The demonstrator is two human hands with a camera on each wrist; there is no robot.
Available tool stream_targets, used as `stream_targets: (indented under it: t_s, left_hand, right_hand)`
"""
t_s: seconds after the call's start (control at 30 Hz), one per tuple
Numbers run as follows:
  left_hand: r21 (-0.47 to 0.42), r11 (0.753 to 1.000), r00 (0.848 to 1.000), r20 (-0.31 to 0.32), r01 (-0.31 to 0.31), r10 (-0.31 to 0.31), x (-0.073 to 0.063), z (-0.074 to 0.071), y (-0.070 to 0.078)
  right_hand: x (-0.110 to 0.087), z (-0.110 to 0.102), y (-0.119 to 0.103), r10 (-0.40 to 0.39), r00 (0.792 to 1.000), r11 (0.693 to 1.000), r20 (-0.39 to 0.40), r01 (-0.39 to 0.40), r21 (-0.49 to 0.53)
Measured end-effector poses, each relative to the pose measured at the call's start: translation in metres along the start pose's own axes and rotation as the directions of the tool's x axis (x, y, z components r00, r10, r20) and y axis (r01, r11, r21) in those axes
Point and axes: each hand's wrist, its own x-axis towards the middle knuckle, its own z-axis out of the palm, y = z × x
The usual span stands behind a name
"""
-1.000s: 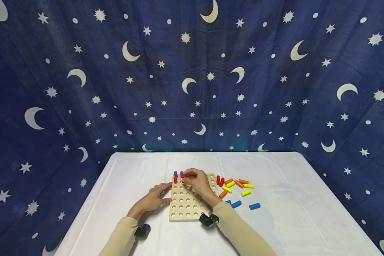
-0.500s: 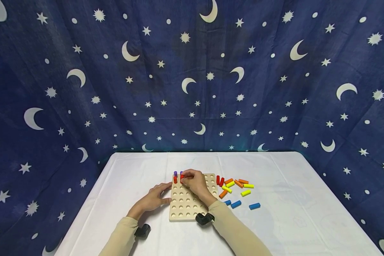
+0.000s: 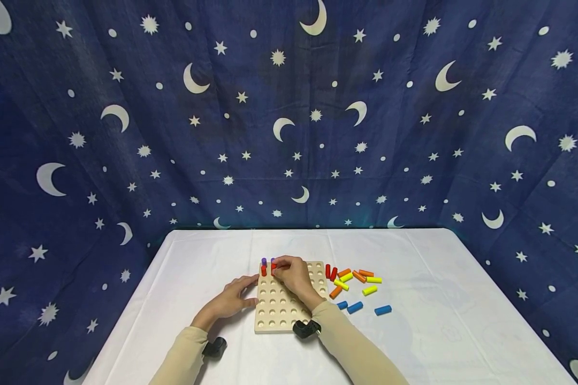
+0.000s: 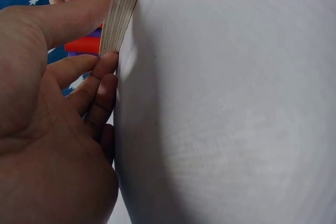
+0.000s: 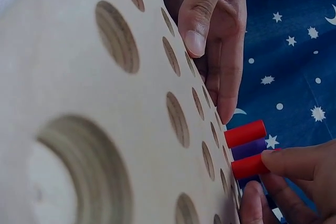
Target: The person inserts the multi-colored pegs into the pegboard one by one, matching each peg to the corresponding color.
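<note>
A wooden pegboard (image 3: 277,306) with rows of round holes lies on the table. My right hand (image 3: 295,275) pinches a red peg (image 5: 247,167) between thumb and fingers; the peg stands upright at the second row from the far edge. Left of it another red peg (image 3: 264,271) stands in a hole. Behind them are two purple pegs (image 3: 264,261) in the far row. My left hand (image 3: 228,299) touches the board's left edge, thumb and fingers spread apart along it. In the left wrist view its fingertips (image 4: 108,61) meet the board's side.
Right of the board lie two dark red pegs (image 3: 334,274), several orange pegs (image 3: 359,276), several yellow pegs (image 3: 370,290) and three blue pegs (image 3: 355,307). A white cloth (image 3: 443,321) covers the table. A dark blue curtain (image 3: 289,160) with moons and stars hangs behind.
The red peg in my right hand has gone from tilted to upright and down onto the board. My right forearm has shifted slightly left. The left hand has stayed in place.
</note>
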Motion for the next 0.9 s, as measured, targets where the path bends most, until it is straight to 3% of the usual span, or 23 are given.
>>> stream_targets:
  t_s: [0.47, 0.9]
  left_hand:
    - [-0.016, 1.000, 1.000, 0.003, 0.009, -0.009, 0.002, 0.001, -0.002]
    - [0.002, 1.000, 1.000, -0.004, -0.001, 0.001, 0.000, 0.000, 0.000]
  right_hand:
    - [-0.003, -0.007, -0.008, -0.003, 0.997, 0.999, 0.073, -0.001, 0.052]
    - [-0.015, -0.037, -0.035, -0.123, 0.990, 0.992, 0.069, 0.122, 0.024]
